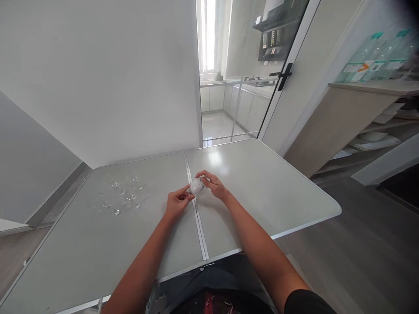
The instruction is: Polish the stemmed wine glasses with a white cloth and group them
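Okay: small white object (197, 186), rounded and glossy, sits right over the centre seam (200, 235) of the counter (268, 192), roughly mid-counter and a bit nearer the far edge. It can't be identified: the fingers cover part of it and it is tiny in view. It's also unclear whether it rests on the counter or is lifted just off it.

The left hand (176, 203) has its thumb and fingertips pinched together on the near-left end of the object. The right hand (214, 185) is curled over the far-right side, fingers closed on it. Both forearms come in from the near edge, and the right sleeve is cut off at the bottom of the frame.

Toward the counter's left side, well apart from the hands, there is a scatter of clear pieces (121, 196). They are see-through against the grey top, so their count and shape are hard to make out.

Off the counter at right, a shelf unit (343, 113) carries clear bottles (376, 56) with teal caps and white labels with an orange mark; the text is too blurred to read. Behind the far edge is a glass door with a black handle (284, 75). No readable writing anywhere.
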`<action>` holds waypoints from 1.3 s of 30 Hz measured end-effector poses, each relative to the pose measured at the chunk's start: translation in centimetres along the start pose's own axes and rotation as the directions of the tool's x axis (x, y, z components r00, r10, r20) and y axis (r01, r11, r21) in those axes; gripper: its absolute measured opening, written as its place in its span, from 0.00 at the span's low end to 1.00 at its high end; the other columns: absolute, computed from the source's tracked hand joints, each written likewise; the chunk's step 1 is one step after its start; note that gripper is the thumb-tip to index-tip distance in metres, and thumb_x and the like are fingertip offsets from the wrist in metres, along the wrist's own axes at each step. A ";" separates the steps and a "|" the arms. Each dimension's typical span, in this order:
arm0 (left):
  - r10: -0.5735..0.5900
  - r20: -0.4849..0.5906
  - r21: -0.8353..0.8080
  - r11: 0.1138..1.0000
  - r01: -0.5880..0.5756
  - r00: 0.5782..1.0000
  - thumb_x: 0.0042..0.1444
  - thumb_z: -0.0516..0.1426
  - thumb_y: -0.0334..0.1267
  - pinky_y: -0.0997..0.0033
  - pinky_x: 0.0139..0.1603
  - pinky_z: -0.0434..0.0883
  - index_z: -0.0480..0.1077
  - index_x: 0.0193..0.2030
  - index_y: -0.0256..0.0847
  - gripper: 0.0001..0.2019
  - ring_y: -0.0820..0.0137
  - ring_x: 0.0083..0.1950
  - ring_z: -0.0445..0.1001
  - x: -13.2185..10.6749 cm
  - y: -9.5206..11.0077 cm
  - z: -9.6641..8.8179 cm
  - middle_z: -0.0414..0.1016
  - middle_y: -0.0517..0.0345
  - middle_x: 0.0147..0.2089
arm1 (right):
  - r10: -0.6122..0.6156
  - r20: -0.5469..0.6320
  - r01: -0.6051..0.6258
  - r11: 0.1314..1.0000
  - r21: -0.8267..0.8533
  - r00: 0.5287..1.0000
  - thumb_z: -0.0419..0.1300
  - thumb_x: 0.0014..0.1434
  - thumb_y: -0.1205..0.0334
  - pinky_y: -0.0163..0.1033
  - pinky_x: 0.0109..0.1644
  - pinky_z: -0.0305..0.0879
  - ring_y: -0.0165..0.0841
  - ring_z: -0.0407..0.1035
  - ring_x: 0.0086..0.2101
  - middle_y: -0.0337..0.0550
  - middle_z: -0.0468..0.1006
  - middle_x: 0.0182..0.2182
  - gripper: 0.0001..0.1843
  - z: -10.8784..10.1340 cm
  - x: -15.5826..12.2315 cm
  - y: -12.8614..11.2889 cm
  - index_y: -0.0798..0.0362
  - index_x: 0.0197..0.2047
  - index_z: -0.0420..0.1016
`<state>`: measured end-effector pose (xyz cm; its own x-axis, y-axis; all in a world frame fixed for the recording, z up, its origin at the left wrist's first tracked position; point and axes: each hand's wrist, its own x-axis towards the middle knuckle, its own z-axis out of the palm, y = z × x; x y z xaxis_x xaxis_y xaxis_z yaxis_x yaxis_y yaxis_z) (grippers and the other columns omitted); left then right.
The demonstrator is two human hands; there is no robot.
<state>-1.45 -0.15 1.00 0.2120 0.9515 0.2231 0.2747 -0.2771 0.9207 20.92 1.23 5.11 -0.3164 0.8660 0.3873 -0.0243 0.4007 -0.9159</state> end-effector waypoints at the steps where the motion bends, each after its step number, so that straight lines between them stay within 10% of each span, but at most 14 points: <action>1: 0.091 -0.069 0.141 0.987 -0.081 0.993 0.54 0.65 0.53 0.74 0.29 0.64 0.77 0.58 0.43 0.27 0.74 0.25 0.65 0.0 -0.3 0.0 0.76 0.56 0.29 | 0.027 -0.021 -0.027 1.000 0.013 0.999 0.53 0.68 0.42 0.37 0.39 0.57 0.33 0.60 0.32 0.38 0.70 0.31 0.22 0.2 0.1 0.2 0.50 0.49 0.75; 6: 0.274 -0.102 0.478 0.856 -0.195 0.956 0.59 0.62 0.46 0.73 0.31 0.61 0.79 0.57 0.49 0.19 0.72 0.27 0.68 0.0 -0.6 0.5 0.77 0.55 0.28 | 0.171 -0.104 -0.152 0.974 0.170 0.980 0.56 0.66 0.43 0.36 0.40 0.58 0.33 0.62 0.33 0.37 0.72 0.33 0.25 0.7 0.6 1.2 0.47 0.60 0.69; 11: -0.144 -0.011 0.009 0.989 0.144 0.989 0.51 0.67 0.51 0.73 0.26 0.58 0.78 0.57 0.40 0.28 0.76 0.22 0.61 0.1 1.4 0.7 0.74 0.59 0.26 | 0.164 -0.042 -0.153 0.969 0.196 0.986 0.57 0.65 0.41 0.36 0.39 0.58 0.32 0.62 0.32 0.37 0.72 0.31 0.26 0.3 0.3 0.6 0.48 0.59 0.71; 16: -0.326 0.424 -0.307 0.826 0.472 0.845 0.52 0.65 0.56 0.74 0.20 0.52 0.81 0.42 0.33 0.25 0.81 0.19 0.54 0.3 2.1 -0.8 0.74 0.52 0.30 | 0.108 0.144 -0.128 0.982 0.139 0.984 0.55 0.66 0.41 0.36 0.38 0.57 0.32 0.61 0.32 0.38 0.71 0.31 0.28 -0.8 -0.2 -0.6 0.51 0.60 0.73; 21: -0.094 0.023 -0.004 0.996 0.094 0.995 0.52 0.66 0.51 0.74 0.26 0.59 0.80 0.54 0.42 0.25 0.75 0.23 0.62 0.0 0.9 0.1 0.75 0.56 0.29 | 0.074 0.039 -0.075 0.997 0.019 0.996 0.56 0.66 0.45 0.36 0.39 0.57 0.33 0.60 0.33 0.38 0.71 0.31 0.23 -0.8 0.1 0.1 0.50 0.55 0.76; 25: 0.216 -0.112 0.355 0.920 -0.164 0.970 0.56 0.64 0.46 0.74 0.29 0.59 0.80 0.55 0.48 0.19 0.71 0.26 0.67 -0.3 0.1 1.2 0.77 0.54 0.28 | 0.248 -0.065 -0.230 0.950 0.212 0.967 0.59 0.63 0.47 0.35 0.37 0.58 0.32 0.62 0.31 0.37 0.72 0.32 0.24 -0.2 0.3 0.6 0.48 0.59 0.73; 30: -0.037 -0.033 0.018 0.999 0.038 0.999 0.51 0.67 0.50 0.74 0.27 0.60 0.78 0.58 0.42 0.28 0.75 0.23 0.62 -0.4 0.9 1.1 0.76 0.58 0.27 | 0.226 0.009 -0.222 0.949 0.224 0.974 0.58 0.63 0.44 0.35 0.35 0.57 0.32 0.61 0.30 0.37 0.70 0.30 0.23 -0.4 0.0 0.2 0.50 0.54 0.76; 35: -0.331 0.335 -0.340 0.831 0.441 0.882 0.50 0.67 0.55 0.74 0.21 0.56 0.76 0.59 0.33 0.35 0.79 0.20 0.57 -0.1 1.2 0.8 0.76 0.53 0.29 | 0.061 -0.010 -0.061 0.998 0.019 0.998 0.56 0.66 0.44 0.37 0.39 0.58 0.33 0.61 0.32 0.40 0.72 0.34 0.20 -1.2 0.0 0.0 0.50 0.47 0.78; 39: -0.168 -0.028 -0.111 0.980 0.164 0.985 0.53 0.66 0.52 0.74 0.24 0.60 0.76 0.59 0.38 0.30 0.76 0.22 0.61 -0.1 0.1 1.5 0.75 0.57 0.27 | 0.052 -0.127 -0.055 0.998 -0.019 0.991 0.56 0.66 0.45 0.38 0.42 0.61 0.35 0.64 0.36 0.41 0.75 0.37 0.19 -0.4 0.3 0.9 0.49 0.48 0.79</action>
<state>-0.06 -0.53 0.63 0.1362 0.9879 0.0742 0.2002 -0.1008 0.9746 21.18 1.97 4.43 -0.1943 0.9166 0.3493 0.0106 0.3580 -0.9337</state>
